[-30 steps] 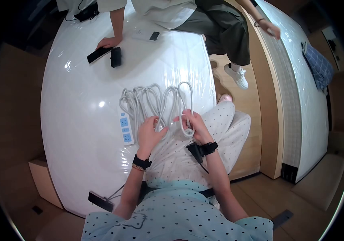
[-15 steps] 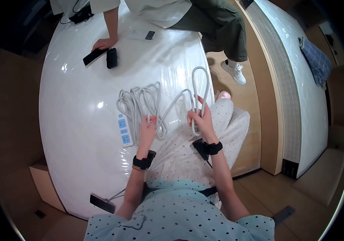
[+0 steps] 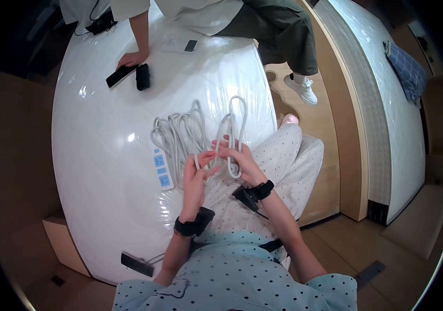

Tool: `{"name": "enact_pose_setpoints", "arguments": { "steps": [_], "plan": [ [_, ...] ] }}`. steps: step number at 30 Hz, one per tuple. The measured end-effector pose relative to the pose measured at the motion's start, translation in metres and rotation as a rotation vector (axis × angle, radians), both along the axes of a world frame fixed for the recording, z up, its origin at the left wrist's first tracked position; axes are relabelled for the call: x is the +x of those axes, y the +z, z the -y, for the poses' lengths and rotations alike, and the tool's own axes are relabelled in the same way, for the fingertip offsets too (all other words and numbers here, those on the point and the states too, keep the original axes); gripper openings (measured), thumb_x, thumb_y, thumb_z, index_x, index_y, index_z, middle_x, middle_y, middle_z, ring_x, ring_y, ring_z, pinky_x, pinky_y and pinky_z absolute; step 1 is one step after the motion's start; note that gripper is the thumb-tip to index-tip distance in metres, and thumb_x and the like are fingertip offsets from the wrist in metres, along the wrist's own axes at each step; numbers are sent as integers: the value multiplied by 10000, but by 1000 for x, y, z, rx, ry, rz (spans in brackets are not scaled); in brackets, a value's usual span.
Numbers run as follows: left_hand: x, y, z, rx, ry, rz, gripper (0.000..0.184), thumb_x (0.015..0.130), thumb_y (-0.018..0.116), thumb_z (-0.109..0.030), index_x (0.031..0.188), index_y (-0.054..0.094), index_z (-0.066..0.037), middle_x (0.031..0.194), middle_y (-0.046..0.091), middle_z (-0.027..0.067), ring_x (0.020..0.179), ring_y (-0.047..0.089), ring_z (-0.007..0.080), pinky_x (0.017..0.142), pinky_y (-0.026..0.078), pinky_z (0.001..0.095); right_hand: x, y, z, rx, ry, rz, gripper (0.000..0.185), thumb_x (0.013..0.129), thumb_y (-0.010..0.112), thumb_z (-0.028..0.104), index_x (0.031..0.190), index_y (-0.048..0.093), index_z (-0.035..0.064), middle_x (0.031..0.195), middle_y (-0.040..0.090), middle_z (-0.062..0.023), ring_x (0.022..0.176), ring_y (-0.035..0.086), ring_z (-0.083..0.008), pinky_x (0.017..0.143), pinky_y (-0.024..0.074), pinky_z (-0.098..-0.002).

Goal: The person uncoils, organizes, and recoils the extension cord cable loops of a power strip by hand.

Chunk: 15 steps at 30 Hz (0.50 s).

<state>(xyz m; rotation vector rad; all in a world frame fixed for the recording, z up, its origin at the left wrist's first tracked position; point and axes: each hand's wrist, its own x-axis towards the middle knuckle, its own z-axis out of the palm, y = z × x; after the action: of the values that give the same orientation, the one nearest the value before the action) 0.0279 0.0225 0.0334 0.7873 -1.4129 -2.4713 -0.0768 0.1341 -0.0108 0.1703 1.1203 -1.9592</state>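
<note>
A long grey-white cable (image 3: 171, 136) lies in several loops on the plastic-covered mattress (image 3: 102, 181), beside a white power strip (image 3: 163, 169) with blue sockets. My left hand (image 3: 198, 173) is closed round a strand at the right side of these loops, its thumb and fingers curved. Just to its right, my right hand (image 3: 238, 159) holds a separate upright loop of the same cable, with its fingers reaching left toward my left hand. The two hands nearly touch. Both wrists wear black straps with a black device.
Across the mattress a person in dark trousers (image 3: 283, 39) sits, one hand (image 3: 134, 58) resting by a black phone (image 3: 121, 76) and a black case (image 3: 142, 77). Another phone (image 3: 137, 264) lies near my left elbow. A second mattress (image 3: 387, 129) stands at the right.
My right hand first drew its loop away to the right, then came back left beside my left hand. The loop it holds now stands closer to the other loops.
</note>
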Motion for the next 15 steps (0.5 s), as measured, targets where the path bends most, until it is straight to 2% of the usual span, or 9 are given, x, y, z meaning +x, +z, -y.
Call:
{"name": "enact_pose_setpoints", "arguments": {
  "steps": [2, 5, 7, 11, 14, 15],
  "plan": [
    [0, -4, -5, -62, 122, 43, 170, 812, 408, 61, 954, 409, -32, 1200, 480, 157, 1230, 415, 272, 934, 442, 393, 2, -1, -1, 2, -44, -91, 545, 779, 613, 7, 1279, 398, -20, 1045, 581, -82, 911, 582, -144, 831, 460, -265],
    [2, -6, -1, -342, 27, 157, 282, 810, 459, 32, 1091, 469, 2, 1250, 436, 149, 1211, 414, 255, 953, 404, 348, 3, 1, -5, -61, -68, -198, 607, 780, 628, 11, 1324, 360, -17, 1060, 576, -86, 947, 580, -156, 846, 458, -274],
    [1, -5, 0, -657, -78, 107, 419, 784, 524, -4, 1197, 470, -42, 1291, 395, 170, 1208, 403, 287, 963, 375, 380, 3, 4, -4, -213, -98, -217, 633, 781, 639, 18, 1341, 346, -14, 1061, 577, -83, 958, 581, -163, 854, 456, -278],
    [-3, -12, -10, -1159, -290, 48, 607, 731, 634, -70, 1308, 446, -57, 1379, 288, 218, 1250, 318, 358, 1016, 296, 435, 1, 23, -5, -149, 42, -180, 627, 777, 651, 31, 1332, 364, -17, 1020, 594, -88, 918, 598, -170, 827, 464, -277],
    [-6, -2, -13, -1165, -436, -53, 652, 739, 648, -91, 1336, 393, -38, 1411, 234, 229, 1269, 266, 394, 1034, 264, 447, -2, 25, -6, 11, 108, -180, 556, 769, 652, 34, 1275, 432, -33, 963, 613, -90, 886, 613, -170, 801, 475, -278],
    [-6, 3, -12, -1091, -450, -81, 661, 743, 648, -97, 1341, 374, -32, 1407, 241, 229, 1270, 271, 390, 1032, 267, 449, -5, 22, -8, 38, 115, -164, 526, 767, 650, 34, 1251, 457, -39, 943, 619, -90, 880, 616, -170, 794, 479, -279]
  ]
}}
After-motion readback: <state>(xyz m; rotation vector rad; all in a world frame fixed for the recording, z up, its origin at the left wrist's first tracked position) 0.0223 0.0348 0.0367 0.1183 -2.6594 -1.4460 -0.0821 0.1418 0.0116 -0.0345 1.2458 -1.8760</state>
